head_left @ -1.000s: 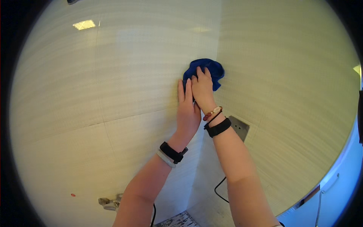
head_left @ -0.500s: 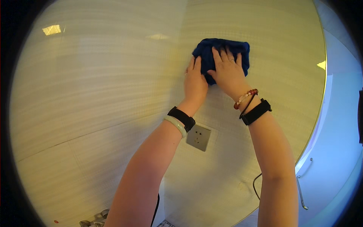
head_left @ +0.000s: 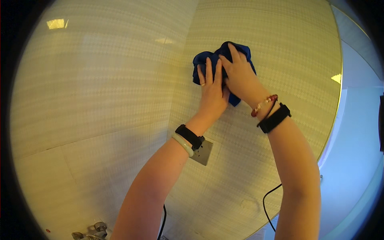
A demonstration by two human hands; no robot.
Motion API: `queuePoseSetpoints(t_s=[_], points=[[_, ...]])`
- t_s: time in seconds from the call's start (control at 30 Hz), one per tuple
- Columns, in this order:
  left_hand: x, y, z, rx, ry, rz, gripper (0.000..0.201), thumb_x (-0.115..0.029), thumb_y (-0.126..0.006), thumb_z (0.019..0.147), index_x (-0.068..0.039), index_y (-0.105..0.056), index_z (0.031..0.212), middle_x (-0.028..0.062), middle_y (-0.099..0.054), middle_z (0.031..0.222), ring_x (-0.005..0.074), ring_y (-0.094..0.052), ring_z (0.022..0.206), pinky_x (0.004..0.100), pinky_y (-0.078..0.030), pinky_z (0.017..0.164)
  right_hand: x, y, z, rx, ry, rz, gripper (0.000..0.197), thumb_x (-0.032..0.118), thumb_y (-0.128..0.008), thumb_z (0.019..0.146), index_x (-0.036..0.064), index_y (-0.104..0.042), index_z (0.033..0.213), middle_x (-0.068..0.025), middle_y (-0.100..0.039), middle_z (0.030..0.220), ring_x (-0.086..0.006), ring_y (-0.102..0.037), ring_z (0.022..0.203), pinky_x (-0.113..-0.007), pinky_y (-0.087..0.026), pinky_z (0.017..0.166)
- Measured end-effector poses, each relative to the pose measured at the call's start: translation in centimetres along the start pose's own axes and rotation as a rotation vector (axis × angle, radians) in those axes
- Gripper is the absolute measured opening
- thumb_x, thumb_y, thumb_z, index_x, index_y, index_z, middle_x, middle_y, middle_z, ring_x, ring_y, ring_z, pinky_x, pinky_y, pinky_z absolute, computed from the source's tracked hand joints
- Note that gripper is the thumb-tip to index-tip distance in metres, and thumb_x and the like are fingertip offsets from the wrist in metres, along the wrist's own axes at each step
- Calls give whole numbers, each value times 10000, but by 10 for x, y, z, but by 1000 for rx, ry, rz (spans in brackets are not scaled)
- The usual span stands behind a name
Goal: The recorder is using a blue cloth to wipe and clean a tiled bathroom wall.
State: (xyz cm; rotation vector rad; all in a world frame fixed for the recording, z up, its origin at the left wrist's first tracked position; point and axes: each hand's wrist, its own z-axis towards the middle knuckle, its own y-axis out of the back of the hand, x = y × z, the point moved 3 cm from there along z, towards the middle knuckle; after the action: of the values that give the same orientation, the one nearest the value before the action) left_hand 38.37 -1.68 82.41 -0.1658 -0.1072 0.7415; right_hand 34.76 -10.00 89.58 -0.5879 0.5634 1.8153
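Note:
A dark blue cloth (head_left: 203, 60) lies bunched against the tiled wall, close to the corner. My left hand (head_left: 213, 94) presses its left part with long, spread fingers, a ring on one of them. On the upper right part is my right hand (head_left: 244, 78), its fingers bent into the folds and gripping the fabric; the thumb is partly hidden. One loose tip of the cloth hangs between the two wrists. Below the hands, a wall socket (head_left: 205, 154) is partly covered by my left wrist, which wears a black strap and a pale bangle.
Two tiled walls meet in a corner left of the cloth. Metal tap fittings (head_left: 100, 227) stick out at the lower left. A black cable (head_left: 265, 204) hangs by my right forearm, another beside my left. The right wall ends at a curved-looking edge (head_left: 334, 132), with a bluish area beyond.
The cloth has gone from spread flat to bunched, its left part shifted leftward and a tip now hanging lower. My left hand has moved onto it; my right fingers have bent into it.

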Motion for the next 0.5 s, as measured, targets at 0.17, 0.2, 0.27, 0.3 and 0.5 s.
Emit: queuePoseSetpoints(t_s=[0.17, 0.2, 0.27, 0.3, 0.5], points=[[19, 2, 4, 139, 34, 126, 716, -88, -616, 805, -100, -251, 1422, 161, -148, 1494, 470, -112, 1342, 613, -197, 1038, 8, 7, -8, 287, -46, -253, 542, 172, -602, 789, 28, -454, 1290, -152, -430, 1344, -320, -377, 1273, -487, -310, 1034], [24, 2, 12, 121, -11, 137, 686, -94, -616, 812, -96, -279, 1409, 160, -148, 1494, 476, -115, 1339, 620, -209, 1028, 4, 4, -4, 289, -46, -261, 542, 172, -602, 789, 28, -454, 1290, -152, -430, 1344, -320, -377, 1273, -487, -310, 1034], [28, -3, 28, 86, -79, 143, 615, -129, -623, 825, -81, -348, 1373, 166, -143, 1495, 483, -123, 1335, 625, -239, 1011, -13, 0, 4, 131, 79, -386, 532, 175, -568, 824, 39, -421, 1317, -127, -424, 1365, -310, -352, 1298, -540, -267, 1040], [31, -5, 38, 85, -80, 129, 615, -129, -623, 825, -81, -348, 1373, 166, -143, 1495, 483, -123, 1335, 625, -239, 1011, -19, -8, 8, 139, 77, -398, 532, 175, -568, 824, 39, -421, 1317, -127, -424, 1365, -310, -352, 1298, -540, -267, 1040], [57, -12, 79, 69, -67, 30, 579, -171, -639, 805, -99, -400, 1328, 207, -243, 1443, 433, -217, 1324, 602, -255, 1023, -29, -29, 30, 99, -102, -318, 549, 145, -517, 852, 46, -348, 1365, -171, -352, 1411, -342, -273, 1339, -546, -244, 1053]])
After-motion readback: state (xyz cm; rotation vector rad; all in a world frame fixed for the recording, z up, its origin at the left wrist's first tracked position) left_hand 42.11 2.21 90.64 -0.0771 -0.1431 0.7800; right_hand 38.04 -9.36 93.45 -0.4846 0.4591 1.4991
